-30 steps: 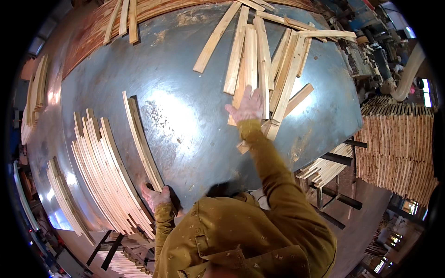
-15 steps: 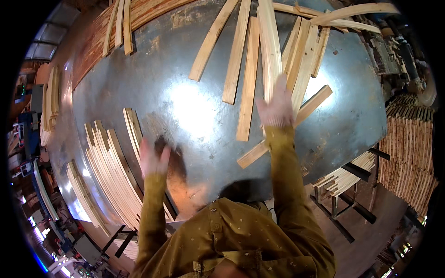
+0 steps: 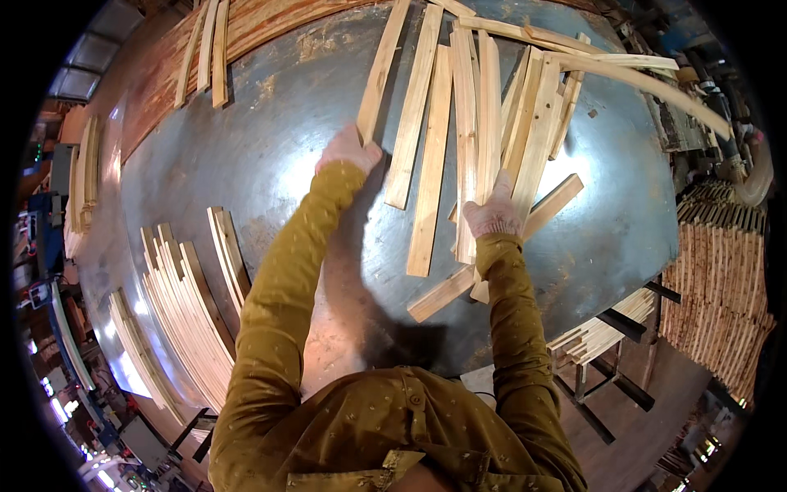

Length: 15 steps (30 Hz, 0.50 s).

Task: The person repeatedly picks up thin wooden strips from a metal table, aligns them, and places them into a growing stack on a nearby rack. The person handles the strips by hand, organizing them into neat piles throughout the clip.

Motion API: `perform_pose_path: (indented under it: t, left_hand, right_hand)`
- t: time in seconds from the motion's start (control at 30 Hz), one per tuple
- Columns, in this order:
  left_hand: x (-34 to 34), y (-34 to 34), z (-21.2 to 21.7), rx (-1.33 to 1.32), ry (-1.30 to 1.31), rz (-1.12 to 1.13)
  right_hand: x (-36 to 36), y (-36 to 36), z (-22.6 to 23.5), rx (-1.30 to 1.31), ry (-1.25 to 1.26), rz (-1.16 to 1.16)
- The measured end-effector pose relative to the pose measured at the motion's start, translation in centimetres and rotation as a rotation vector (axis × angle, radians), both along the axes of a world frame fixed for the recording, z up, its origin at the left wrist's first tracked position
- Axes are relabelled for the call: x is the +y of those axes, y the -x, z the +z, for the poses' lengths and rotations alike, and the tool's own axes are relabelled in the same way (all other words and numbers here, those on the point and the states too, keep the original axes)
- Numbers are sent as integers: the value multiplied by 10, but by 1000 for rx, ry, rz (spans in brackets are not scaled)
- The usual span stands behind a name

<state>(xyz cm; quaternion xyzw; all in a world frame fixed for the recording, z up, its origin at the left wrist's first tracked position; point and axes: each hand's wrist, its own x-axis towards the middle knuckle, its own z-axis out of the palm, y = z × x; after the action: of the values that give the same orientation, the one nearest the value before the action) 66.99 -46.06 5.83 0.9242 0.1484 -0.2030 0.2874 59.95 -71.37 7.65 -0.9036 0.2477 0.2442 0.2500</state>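
Note:
My left hand (image 3: 351, 151) is closed around the near end of a pale wooden slat (image 3: 384, 70), the leftmost of a loose fan of slats on the metal tabletop (image 3: 270, 156). Farther right, my right hand (image 3: 494, 211) grips a slat (image 3: 489, 102) close to its near end, thumb on the left side; the palm hides part of the wood. Between the hands lie two separate slats, one (image 3: 415, 115) nearer the left hand and another (image 3: 431, 172) beside it. A crosswise slat (image 3: 443, 293) runs beneath the right hand's pieces.
A row of slats (image 3: 190, 303) lies along the table's left side, with a short stack (image 3: 229, 250) beside it. Three slats (image 3: 202, 49) rest at the far left. Several cross at the far right. A rack of strips (image 3: 611, 328) and a tall wood stack (image 3: 717, 287) stand beyond the right edge.
My left hand has moved from the near left up to the leftmost fanned slat and taken hold of it. My right hand stays at the slats, which now lie spread and slightly nearer.

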Motion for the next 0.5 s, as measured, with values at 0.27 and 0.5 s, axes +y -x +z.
perform_pose_path:
  t: [0.27,0.5]
  left_hand:
    - [-78,27,-5,185,-180,-18]
    - [-66,67,-8,106,-300,-53]
  right_hand:
    - [-12,44,-45,-350,-199,18]
    - [-58,97,-43,-222,-1368,-682]
